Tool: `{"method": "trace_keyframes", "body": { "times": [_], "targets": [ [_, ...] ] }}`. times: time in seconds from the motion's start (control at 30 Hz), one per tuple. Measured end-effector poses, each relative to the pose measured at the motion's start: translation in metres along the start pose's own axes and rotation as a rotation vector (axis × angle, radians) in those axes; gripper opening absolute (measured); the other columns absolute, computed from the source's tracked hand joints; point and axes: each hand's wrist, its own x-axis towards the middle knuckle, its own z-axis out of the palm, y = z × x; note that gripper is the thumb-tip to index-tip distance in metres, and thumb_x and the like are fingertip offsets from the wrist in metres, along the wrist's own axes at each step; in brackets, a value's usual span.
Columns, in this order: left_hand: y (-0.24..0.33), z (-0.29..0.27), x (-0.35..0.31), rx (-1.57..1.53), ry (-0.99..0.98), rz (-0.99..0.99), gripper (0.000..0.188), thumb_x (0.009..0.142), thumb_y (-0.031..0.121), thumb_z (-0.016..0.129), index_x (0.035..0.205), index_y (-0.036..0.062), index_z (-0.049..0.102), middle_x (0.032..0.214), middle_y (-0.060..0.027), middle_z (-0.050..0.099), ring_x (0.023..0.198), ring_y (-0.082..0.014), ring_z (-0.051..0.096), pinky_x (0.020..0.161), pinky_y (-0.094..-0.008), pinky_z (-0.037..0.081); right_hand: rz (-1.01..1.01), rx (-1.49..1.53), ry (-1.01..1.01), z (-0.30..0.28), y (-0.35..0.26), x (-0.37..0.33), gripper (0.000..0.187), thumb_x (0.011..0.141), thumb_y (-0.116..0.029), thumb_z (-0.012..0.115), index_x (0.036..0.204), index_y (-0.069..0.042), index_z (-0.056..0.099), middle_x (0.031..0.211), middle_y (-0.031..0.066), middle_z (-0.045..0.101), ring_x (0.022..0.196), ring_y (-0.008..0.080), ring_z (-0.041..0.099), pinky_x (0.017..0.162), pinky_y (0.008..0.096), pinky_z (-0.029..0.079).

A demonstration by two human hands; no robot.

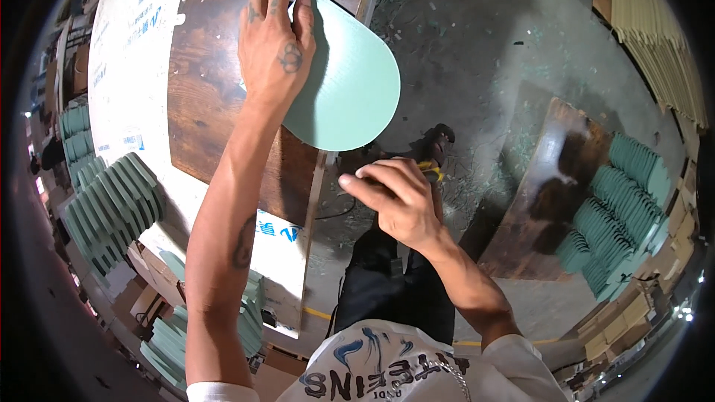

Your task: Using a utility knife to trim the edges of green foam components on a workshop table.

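A pale green panel (346, 74) with a rounded end lies on the brown wooden board (216, 82) and sticks out past its right edge. My left hand (275, 48) is closed on the panel's far left part, with the thumb on its upper face. Just below the panel's near edge, apart from it, hovers my right hand (402, 197). Its fingers are curled together, and what they hold, if anything, is hidden. Beside those fingers shows something yellow (430, 170), close to a dark shoe (441, 140); whether the hand touches it I cannot tell.
White printed sheeting (134, 67) covers the table left of the board. Stacked green panels (115, 208) stand at the left, and more green stacks (614, 216) at the right by a brown wooden sheet (547, 186). Green scraps litter the grey floor (469, 45). Pale stacked sheets (659, 37) stand far right.
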Motion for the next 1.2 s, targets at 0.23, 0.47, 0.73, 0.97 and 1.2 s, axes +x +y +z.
{"method": "trace_keyframes", "body": {
  "times": [0.23, 0.47, 0.73, 0.97, 1.2],
  "targets": [
    [-0.001, -0.001, 0.000, -0.031, 0.035, 0.025, 0.020, 0.101, 0.026, 0.060, 0.114, 0.0126, 0.066, 0.103, -0.0156, 0.061, 0.094, -0.0354, 0.059, 0.080, -0.0474, 0.050, 0.154, -0.037, 0.248, -0.022, 0.054, 0.087, 0.057, 0.086, 0.013, 0.061, 0.132, -0.018, 0.071, 0.095, 0.0085, 0.066, 0.083, 0.0260, 0.062, 0.073, 0.0373, 0.051],
    [0.002, -0.004, -0.001, 0.004, -0.003, -0.011, 0.022, 0.101, 0.025, 0.059, 0.120, 0.0170, 0.066, 0.100, -0.0163, 0.061, 0.094, -0.0357, 0.060, 0.081, -0.0468, 0.051, 0.079, -0.199, -0.071, 0.009, -0.007, -0.007, 0.054, 0.085, 0.009, 0.065, 0.130, -0.022, 0.072, 0.109, 0.0070, 0.065, 0.097, 0.0223, 0.062, 0.083, 0.0387, 0.051],
    [0.025, -0.027, -0.018, 0.209, -0.316, -0.276, 0.051, 0.097, 0.005, 0.048, 0.144, 0.0213, 0.055, 0.127, -0.0221, 0.054, 0.116, -0.0345, 0.057, 0.094, -0.0500, 0.050, 0.590, 0.460, 0.382, -0.012, 0.014, 0.034, 0.037, 0.104, -0.014, 0.062, 0.138, 0.000, 0.061, 0.129, 0.0173, 0.068, 0.106, 0.0167, 0.069, 0.091, 0.0289, 0.056],
    [0.015, -0.020, -0.035, -0.008, -0.086, 0.183, 0.043, 0.103, 0.037, 0.057, 0.139, 0.0126, 0.056, 0.137, -0.0128, 0.054, 0.132, -0.0379, 0.048, 0.116, -0.0583, 0.028, 0.234, 0.053, 0.151, -0.064, 0.065, 0.107, 0.039, 0.099, -0.001, 0.056, 0.133, -0.016, 0.068, 0.115, 0.0130, 0.074, 0.101, 0.0258, 0.073, 0.087, 0.0365, 0.059],
    [0.018, -0.018, -0.037, -0.047, -0.098, 0.097, 0.041, 0.105, 0.037, 0.055, 0.138, 0.0129, 0.057, 0.133, -0.0171, 0.054, 0.126, -0.0366, 0.051, 0.109, -0.0526, 0.037, -0.096, -0.189, -0.007, -0.065, 0.079, 0.112, 0.055, 0.086, 0.010, 0.056, 0.127, -0.022, 0.073, 0.095, 0.0087, 0.072, 0.088, 0.0249, 0.067, 0.081, 0.0376, 0.055]
  ]
}}
